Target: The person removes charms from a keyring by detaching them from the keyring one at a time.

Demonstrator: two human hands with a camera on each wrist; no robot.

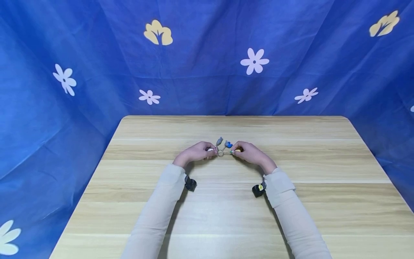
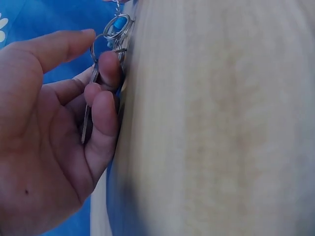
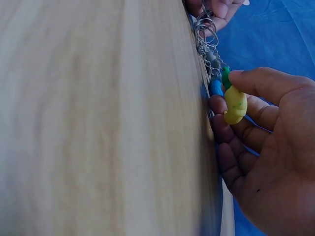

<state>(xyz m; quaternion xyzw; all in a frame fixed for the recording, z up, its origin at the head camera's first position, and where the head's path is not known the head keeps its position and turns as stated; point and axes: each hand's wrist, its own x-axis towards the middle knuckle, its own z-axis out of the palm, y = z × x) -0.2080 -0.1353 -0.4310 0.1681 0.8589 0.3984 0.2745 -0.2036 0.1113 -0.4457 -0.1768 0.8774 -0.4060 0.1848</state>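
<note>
My left hand (image 1: 195, 151) holds a flat metal key (image 2: 86, 123) among its curled fingers; the left wrist view shows the key nearly edge-on, hung from a small ring. With thumb and fingers, my right hand (image 1: 251, 154) pinches a yellow charm with a green top (image 3: 236, 104), joined by a short chain to the metal key ring (image 1: 221, 153). That ring lies between the two hands, low over the wooden table. Beyond it, a grey charm (image 1: 219, 141) and a blue-and-grey charm (image 1: 228, 144) lie on the tabletop, linked to the same ring.
The pale wooden table (image 1: 223, 216) reaches back to a blue curtain (image 1: 200, 61) with white and yellow flower prints. A black wrist camera (image 1: 190, 184) sits on the left wrist and another black camera (image 1: 258, 190) on the right.
</note>
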